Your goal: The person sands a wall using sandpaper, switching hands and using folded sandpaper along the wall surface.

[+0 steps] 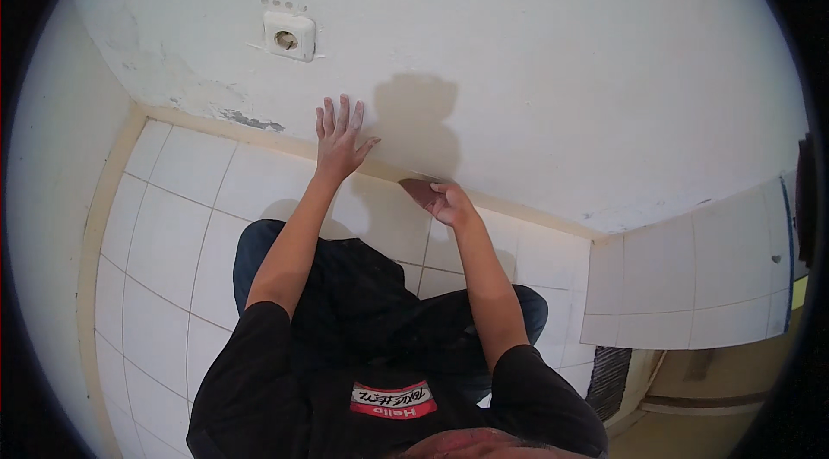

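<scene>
A smooth white wall [587,53] with a square plastic socket [300,31] and a rough, flaking patch [250,120] meets glossy white floor tiles [155,234] along a cream skirting strip [540,216]. The left hand [339,144], fingers spread wide and dusty, is at the wall; the right hand [449,204] pinches a thin, brown, pointed sheet [416,191] beside the skirting strip.
</scene>
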Demonstrator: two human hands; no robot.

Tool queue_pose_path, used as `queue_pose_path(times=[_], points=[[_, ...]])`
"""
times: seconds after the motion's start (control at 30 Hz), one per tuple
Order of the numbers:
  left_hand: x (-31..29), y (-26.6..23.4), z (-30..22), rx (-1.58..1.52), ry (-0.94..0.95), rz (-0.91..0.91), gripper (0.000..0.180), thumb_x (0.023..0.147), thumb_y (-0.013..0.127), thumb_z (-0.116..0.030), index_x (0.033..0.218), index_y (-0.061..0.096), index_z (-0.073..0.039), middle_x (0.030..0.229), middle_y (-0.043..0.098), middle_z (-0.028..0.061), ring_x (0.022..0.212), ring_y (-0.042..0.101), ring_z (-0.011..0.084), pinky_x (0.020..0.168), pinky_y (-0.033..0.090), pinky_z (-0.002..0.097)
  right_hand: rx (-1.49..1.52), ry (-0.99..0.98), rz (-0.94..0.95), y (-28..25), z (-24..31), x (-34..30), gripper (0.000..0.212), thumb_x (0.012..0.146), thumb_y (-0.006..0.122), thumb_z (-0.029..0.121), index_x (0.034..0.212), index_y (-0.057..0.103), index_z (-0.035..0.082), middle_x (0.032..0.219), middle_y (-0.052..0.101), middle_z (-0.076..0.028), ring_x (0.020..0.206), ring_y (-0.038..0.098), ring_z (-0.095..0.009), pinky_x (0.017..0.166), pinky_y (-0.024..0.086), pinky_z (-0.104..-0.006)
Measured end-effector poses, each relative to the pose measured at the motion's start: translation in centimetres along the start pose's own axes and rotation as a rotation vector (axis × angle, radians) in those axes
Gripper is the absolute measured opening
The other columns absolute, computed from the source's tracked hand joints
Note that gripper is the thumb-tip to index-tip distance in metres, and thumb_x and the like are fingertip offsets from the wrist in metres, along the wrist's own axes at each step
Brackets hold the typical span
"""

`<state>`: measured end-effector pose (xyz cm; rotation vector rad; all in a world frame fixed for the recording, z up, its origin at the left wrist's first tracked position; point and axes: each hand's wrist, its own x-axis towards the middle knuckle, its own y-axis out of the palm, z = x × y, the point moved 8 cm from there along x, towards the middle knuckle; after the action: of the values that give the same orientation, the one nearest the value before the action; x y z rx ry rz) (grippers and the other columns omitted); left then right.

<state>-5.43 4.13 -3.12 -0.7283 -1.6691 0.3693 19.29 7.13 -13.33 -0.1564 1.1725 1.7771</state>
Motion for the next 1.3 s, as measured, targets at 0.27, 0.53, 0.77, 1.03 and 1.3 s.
queue_pose_path(times=[0.27,0.53,0.77,1.03,1.3], points=[[-0.3,0.0,0.5,-0.005,0.006,-0.016,0.094,0.082,0.074,-0.049,0.155,0.028,-0.010,0.162,0.016,0.0226,0.148,0.007,0.0495,0.118,0.010,0.0613,0.019,-0.203,-0.075,0.6,4.4,-1.3,0.041,0.097,0.033,-0.002,0.137,0.038,-0.006,0.135,0.052,-0.026,0.119,0.060,-0.038,0.104,0.052,-0.0471],[-0.3,0.1,0.6,-0.030,0.008,-0.013,0.094,0.082,0.075,-0.048,0.155,0.027,-0.011,0.162,0.015,0.0217,0.149,0.005,0.0486,0.117,0.009,0.0618,0.043,-0.250,-0.132,1.1,4.3,-2.3,0.040,0.096,0.037,-0.002,0.136,0.040,-0.004,0.135,0.053,-0.023,0.122,0.058,-0.036,0.105,0.052,-0.0459],[0.1,-0.1,0.1,-0.037,0.010,-0.025,0.095,0.082,0.075,-0.048,0.155,0.027,-0.011,0.162,0.015,0.0216,0.148,0.006,0.0488,0.117,0.009,0.0617,0.216,-0.062,0.004,0.8,-1.2,1.4,0.042,0.098,0.031,0.001,0.138,0.040,-0.004,0.138,0.051,-0.023,0.125,0.055,-0.036,0.109,0.048,-0.0490],[-0.4,-0.2,0.6,-0.015,0.016,-0.023,0.094,0.082,0.075,-0.048,0.155,0.027,-0.010,0.162,0.016,0.0219,0.148,0.007,0.0494,0.117,0.010,0.0610,0.454,-0.087,-0.114,0.0,3.3,-0.6,0.042,0.095,0.031,-0.005,0.136,0.036,-0.010,0.138,0.047,-0.030,0.126,0.052,-0.042,0.109,0.047,-0.0504],[-0.3,-0.1,0.7,-0.023,0.011,-0.006,0.094,0.082,0.075,-0.048,0.155,0.027,-0.012,0.162,0.018,0.0220,0.148,0.009,0.0501,0.117,0.011,0.0617,0.270,-0.285,-0.189,0.5,6.0,-4.3,0.038,0.095,0.035,-0.005,0.133,0.038,-0.009,0.138,0.047,-0.030,0.123,0.056,-0.038,0.096,0.058,-0.0378]])
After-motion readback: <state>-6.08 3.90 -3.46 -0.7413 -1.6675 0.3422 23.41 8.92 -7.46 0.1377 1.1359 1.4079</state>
